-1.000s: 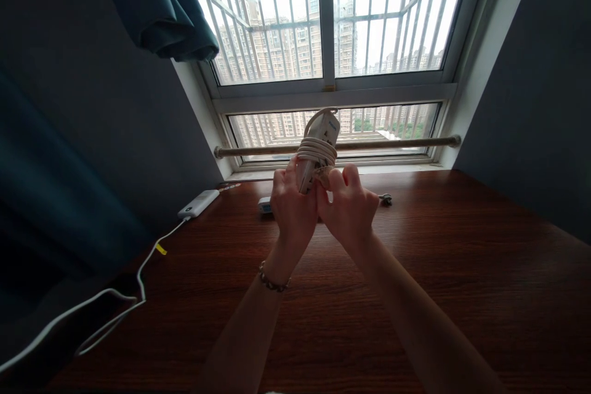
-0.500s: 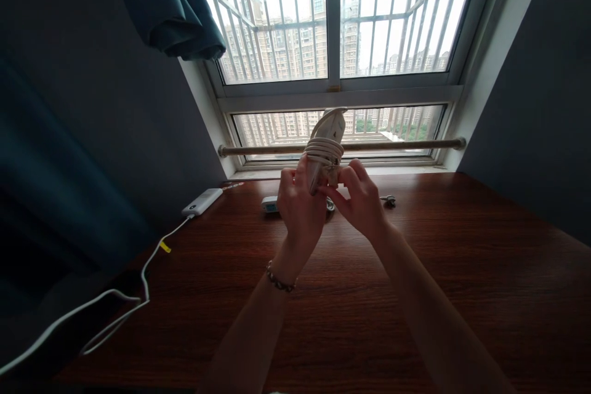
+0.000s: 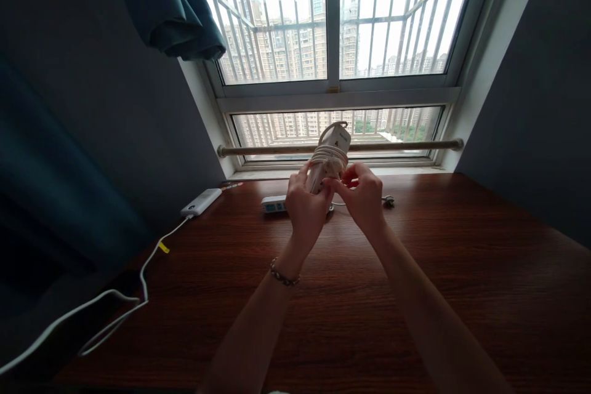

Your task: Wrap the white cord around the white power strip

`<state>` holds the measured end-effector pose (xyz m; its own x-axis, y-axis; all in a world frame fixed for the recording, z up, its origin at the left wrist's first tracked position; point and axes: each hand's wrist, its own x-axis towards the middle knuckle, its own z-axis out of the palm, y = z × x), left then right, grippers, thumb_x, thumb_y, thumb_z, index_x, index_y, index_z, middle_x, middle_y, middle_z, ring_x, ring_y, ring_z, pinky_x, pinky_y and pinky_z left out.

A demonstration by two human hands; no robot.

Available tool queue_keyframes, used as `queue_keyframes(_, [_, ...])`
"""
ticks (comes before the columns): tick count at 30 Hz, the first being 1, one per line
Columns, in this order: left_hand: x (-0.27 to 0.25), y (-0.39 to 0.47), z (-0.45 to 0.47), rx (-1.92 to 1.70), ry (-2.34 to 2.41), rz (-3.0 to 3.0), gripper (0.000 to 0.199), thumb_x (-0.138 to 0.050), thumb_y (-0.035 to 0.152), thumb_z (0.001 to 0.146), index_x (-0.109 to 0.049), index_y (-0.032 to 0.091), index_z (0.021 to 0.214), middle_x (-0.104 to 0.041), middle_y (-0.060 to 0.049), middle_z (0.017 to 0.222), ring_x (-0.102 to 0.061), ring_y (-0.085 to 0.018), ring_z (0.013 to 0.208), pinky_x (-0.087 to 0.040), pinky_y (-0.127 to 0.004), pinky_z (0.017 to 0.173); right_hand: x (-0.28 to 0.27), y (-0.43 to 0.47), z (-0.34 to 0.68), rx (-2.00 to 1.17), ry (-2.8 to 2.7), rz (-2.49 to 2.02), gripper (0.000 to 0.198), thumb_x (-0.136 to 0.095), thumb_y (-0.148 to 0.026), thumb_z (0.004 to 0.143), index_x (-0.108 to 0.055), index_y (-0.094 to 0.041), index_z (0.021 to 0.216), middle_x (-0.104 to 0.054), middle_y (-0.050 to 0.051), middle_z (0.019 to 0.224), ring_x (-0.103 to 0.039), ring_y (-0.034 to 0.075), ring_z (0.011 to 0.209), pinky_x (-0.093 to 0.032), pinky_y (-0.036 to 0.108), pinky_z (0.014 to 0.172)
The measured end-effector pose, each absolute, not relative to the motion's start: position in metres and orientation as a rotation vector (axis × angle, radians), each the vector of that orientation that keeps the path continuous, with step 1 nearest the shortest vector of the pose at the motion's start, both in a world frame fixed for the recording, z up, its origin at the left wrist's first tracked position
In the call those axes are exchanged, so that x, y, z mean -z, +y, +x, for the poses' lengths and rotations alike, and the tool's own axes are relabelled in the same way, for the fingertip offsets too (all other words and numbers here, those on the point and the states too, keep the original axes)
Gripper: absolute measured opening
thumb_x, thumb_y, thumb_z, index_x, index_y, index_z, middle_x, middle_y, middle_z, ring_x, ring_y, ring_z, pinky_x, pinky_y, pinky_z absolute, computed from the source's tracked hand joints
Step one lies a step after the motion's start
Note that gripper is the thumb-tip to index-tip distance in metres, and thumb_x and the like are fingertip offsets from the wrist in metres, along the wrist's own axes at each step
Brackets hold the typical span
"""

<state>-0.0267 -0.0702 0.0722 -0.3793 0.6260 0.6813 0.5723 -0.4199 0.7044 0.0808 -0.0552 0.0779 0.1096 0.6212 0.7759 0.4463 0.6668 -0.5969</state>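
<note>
I hold a white power strip (image 3: 333,150) upright above the dark wooden table (image 3: 415,271), its own white cord wound around its middle in several loops. My left hand (image 3: 305,208), with a bead bracelet on the wrist, grips the strip's lower end. My right hand (image 3: 364,197) pinches the cord at the lowest loops on the strip's right side. Both hands are raised in front of the lower window pane.
On the table's far side lie a white power bank (image 3: 201,202) with a white cable (image 3: 138,283) running off the left edge, a small white device (image 3: 274,204) and a plug (image 3: 386,200). A metal rail (image 3: 406,145) crosses the barred window. A teal curtain (image 3: 170,6) hangs at the upper left.
Both hands have moved slightly right and away from me with the strip. The strip sits lower against the window, and my right fingers have shifted along the cord loops.
</note>
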Motion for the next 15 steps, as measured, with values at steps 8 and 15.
queue_keyframes(8, [-0.051, -0.054, -0.010, -1.836, 0.862, 0.907, 0.071, -0.077, 0.037, 0.055, -0.047, 0.014, 0.115, -0.059, -0.005, 0.085, -0.057, -0.013, 0.065, -0.045, -0.025, 0.060, -0.077, -0.048, 0.101, -1.031, -1.261, -1.109, 0.076, -0.075, -0.045, 0.054, -0.038, -0.016, 0.113, -0.054, 0.013, 0.107, -0.058, 0.023, 0.087, -0.050, 0.036, 0.070])
queue_keyframes(15, [-0.023, -0.055, 0.022, -1.789, 0.983, 0.996, 0.042, -0.040, 0.043, 0.086, -0.042, 0.021, 0.121, -0.056, -0.009, 0.109, -0.058, -0.016, 0.089, -0.045, -0.025, 0.067, -0.062, -0.038, 0.109, -1.307, -1.315, -0.750, 0.048, -0.075, -0.031, 0.055, -0.058, -0.011, 0.094, -0.065, 0.009, 0.088, -0.063, 0.022, 0.076, -0.051, 0.034, 0.070])
